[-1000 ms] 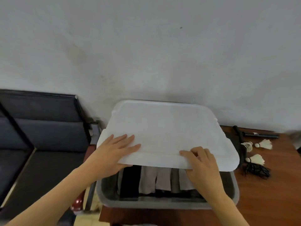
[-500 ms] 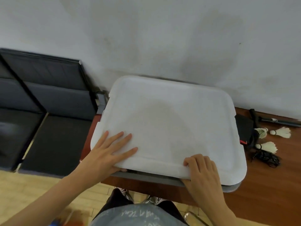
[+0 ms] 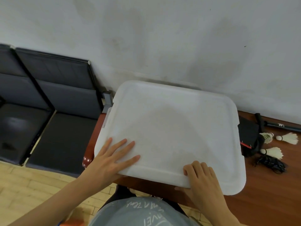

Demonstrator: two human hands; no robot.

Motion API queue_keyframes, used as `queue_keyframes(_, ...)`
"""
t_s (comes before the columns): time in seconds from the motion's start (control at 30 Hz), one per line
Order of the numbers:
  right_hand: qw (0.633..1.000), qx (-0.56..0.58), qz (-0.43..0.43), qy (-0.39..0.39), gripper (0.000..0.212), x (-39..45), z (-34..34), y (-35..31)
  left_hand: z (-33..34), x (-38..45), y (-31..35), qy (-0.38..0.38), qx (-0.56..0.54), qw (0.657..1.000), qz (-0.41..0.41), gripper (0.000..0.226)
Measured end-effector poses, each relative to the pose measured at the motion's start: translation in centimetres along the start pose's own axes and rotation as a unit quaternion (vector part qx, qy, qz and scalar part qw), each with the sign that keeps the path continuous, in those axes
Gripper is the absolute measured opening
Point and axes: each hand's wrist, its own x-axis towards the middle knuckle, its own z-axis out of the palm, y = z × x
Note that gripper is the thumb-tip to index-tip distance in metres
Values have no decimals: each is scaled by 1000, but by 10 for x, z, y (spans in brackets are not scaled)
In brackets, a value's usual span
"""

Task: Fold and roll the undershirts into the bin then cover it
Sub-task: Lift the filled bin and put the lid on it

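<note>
- Lid (image 3: 171, 132): white, translucent, rounded corners; laid flat over the bin, covering it whole, so neither bin walls nor undershirts show. Near edge overhangs the tabletop (image 3: 268, 193) edge slightly. Whether clipped down at the rim: cannot tell.
- Left hand (image 3: 110, 159): fingers straight and spread, palm flat on the near-left part of the lid; placed so, probably, to press that corner down and keep the lid from sliding.
- Right hand (image 3: 202, 178): fingers curled over the near edge of the lid, thumb tucked beneath; clamped on the rim, likely to squeeze lid and bin lip together.
- Task stage, judged: folding and rolling done, covering nearly done; seating of the far corners unconfirmed.
- 3 shuttlecocks (image 3: 286, 138): white, on the tabletop right of the lid, well apart from both hands.
- Black pouch (image 3: 249, 136): just beside the lid's right edge; tangled black cord (image 3: 270, 163) near it.
- Dark padded seats (image 3: 48, 95): left, against the wall.
</note>
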Motion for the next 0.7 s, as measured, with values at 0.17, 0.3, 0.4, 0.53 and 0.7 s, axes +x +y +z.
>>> queue_keyframes(0.17, 1000, 2, 1, -3, 52, -4, 7, -2, 17, -4, 0, 7, -3, 1000, 5, 81)
queue_keyframes(0.3, 1000, 4, 8, -10, 50, -4, 7, -1, 29, -7, -2, 26, -1, 1000, 14, 66)
queue_keyframes(0.4, 1000, 1, 10, -13, 51, -5, 9, -1, 34, -8, -5, 35, 7, 999, 27, 66)
queue_keyframes(0.53, 1000, 4, 10, -13, 48, -6, 11, -1, 32, -8, -9, 43, 27, 998, 38, 64)
queue_keyframes(0.7, 1000, 5, -2, -9, 42, -7, 6, -1, 30, -9, -6, 44, 37, 997, 43, 82)
